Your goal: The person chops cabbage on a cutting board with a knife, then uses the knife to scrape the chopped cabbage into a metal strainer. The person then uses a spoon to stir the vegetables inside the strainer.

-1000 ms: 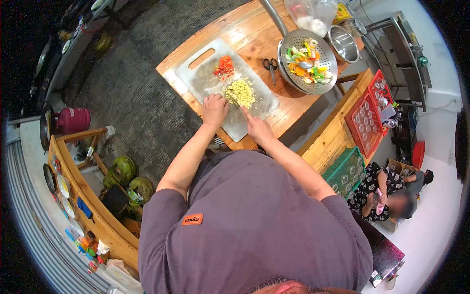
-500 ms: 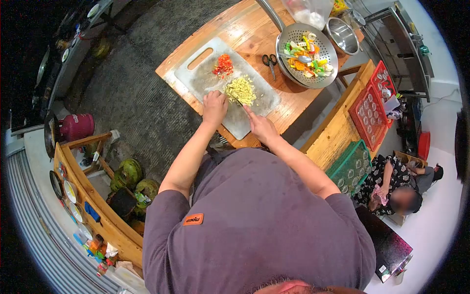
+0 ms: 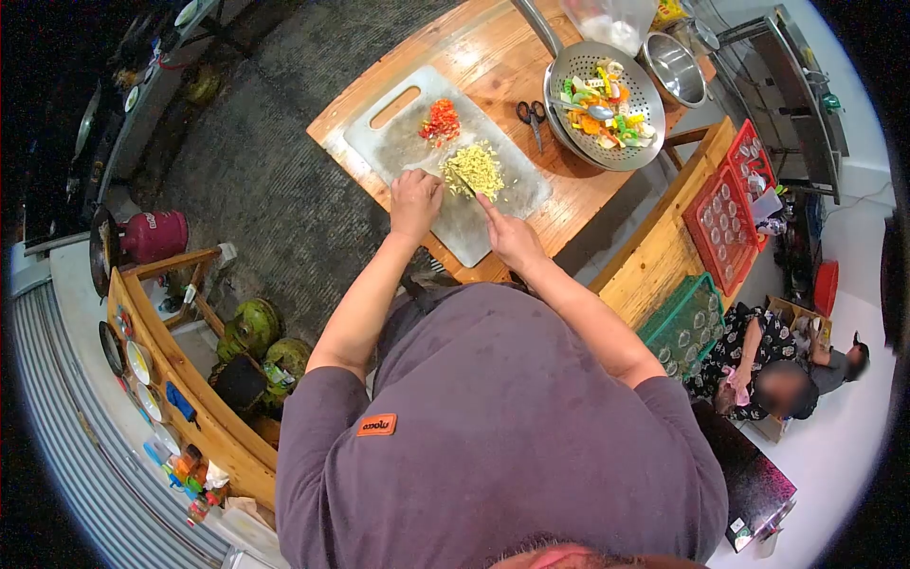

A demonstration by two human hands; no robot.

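Note:
My right hand [image 3: 515, 239] grips a knife [image 3: 464, 184], its blade lying over a pile of finely chopped pale-yellow pieces [image 3: 479, 169]. Left of that pile, my left hand [image 3: 415, 202] rests on the near edge of the white cutting board [image 3: 387, 150] with its fingers curled together. Whatever is under those fingers, if anything, is hidden. Farther up the board lies a small heap of chopped red pieces [image 3: 441, 122]. Black-handled scissors [image 3: 533, 121] lie on the wooden table just right of the board.
A perforated metal strainer [image 3: 573, 68] with cut vegetables [image 3: 604, 104] and a spoon [image 3: 599, 112] sits at the table's right. Beyond it stands a steel bowl [image 3: 675, 71]. Red [image 3: 718, 232] and green [image 3: 682, 327] trays are at right, near another person [image 3: 749, 365].
The whole view has shifted slightly, moving the table a little to the right. The knife blade now lies farther over the yellow pile. The left hand stays beside it on the board.

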